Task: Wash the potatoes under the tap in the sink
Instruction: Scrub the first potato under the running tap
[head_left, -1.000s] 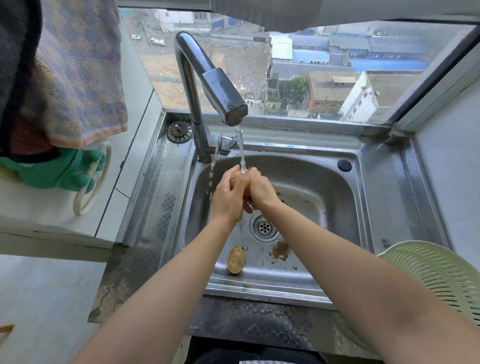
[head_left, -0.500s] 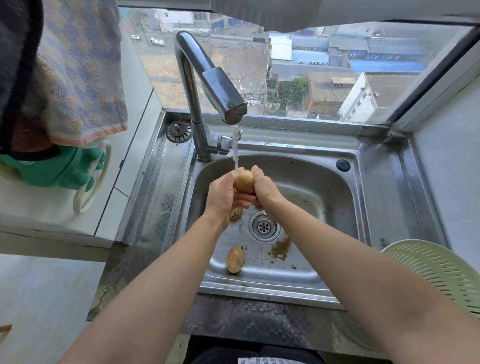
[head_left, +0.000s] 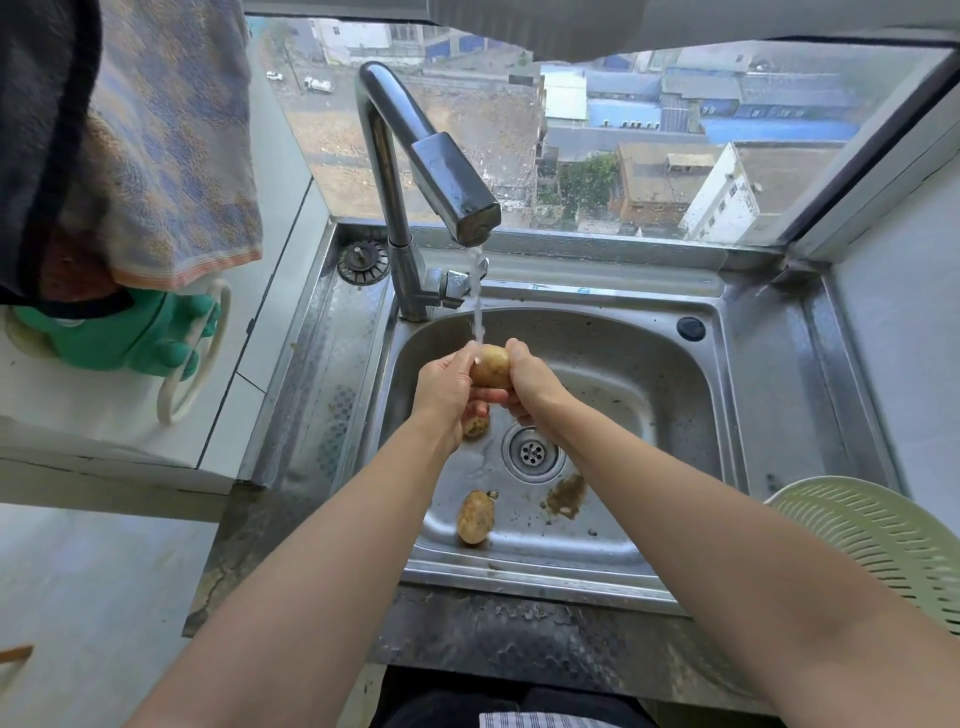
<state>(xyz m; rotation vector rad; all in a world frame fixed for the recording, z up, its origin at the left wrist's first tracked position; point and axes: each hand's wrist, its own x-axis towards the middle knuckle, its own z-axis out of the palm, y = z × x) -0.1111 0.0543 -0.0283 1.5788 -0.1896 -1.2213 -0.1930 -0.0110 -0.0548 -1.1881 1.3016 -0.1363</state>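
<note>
A pale, wet potato (head_left: 491, 367) is gripped between my left hand (head_left: 448, 391) and my right hand (head_left: 530, 382) above the steel sink (head_left: 670, 410). Water runs from the chrome tap (head_left: 447, 182) straight onto its top. A small dirty potato (head_left: 476, 425) lies on the sink floor just below my left hand, partly hidden by it. Another dirty potato (head_left: 475, 516) rests near the sink's front wall, left of a muddy patch (head_left: 567, 496).
The drain (head_left: 533, 451) sits mid-sink under my right wrist. A pale green colander (head_left: 883, 545) stands on the counter at the right. A sink plug (head_left: 363, 261) lies behind the tap's left. Towels (head_left: 156, 140) and green rubber gloves (head_left: 124, 338) hang at the left.
My hands have parted around the potato, so it now shows between them. The small potato under my left hand has come into sight. Water keeps running.
</note>
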